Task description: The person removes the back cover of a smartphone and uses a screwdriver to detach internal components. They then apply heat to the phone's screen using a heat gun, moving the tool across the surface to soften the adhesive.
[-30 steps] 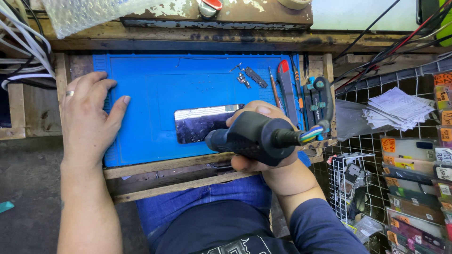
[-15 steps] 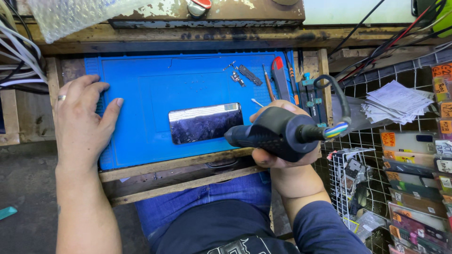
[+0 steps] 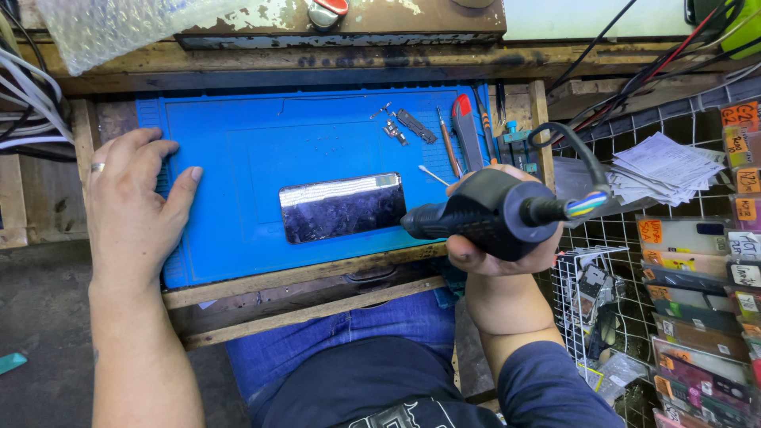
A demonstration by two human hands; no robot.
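Silicone repair mat (image 3: 238,150), bright blue, covers the bench top. On its left edge the left hand (image 3: 131,210) lies flat, fingers spread, holding nothing. At its right edge the right hand (image 3: 495,254) is wrapped tight around a black hot-air handpiece (image 3: 479,214), nozzle pointing at the smartphone (image 3: 342,207), which lies flat near the mat's front edge, its dark glass apparently cracked. Small screws and brackets (image 3: 404,125) sit at the mat's far right.

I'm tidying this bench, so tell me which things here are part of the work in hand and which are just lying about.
In use:
- right hand gripping the black hot-air handle
- phone, at the handle's nozzle
- blue work mat, left hand flat on it

Lying about:
- red utility knife
- small metal parts
- paper stack
- bubble wrap
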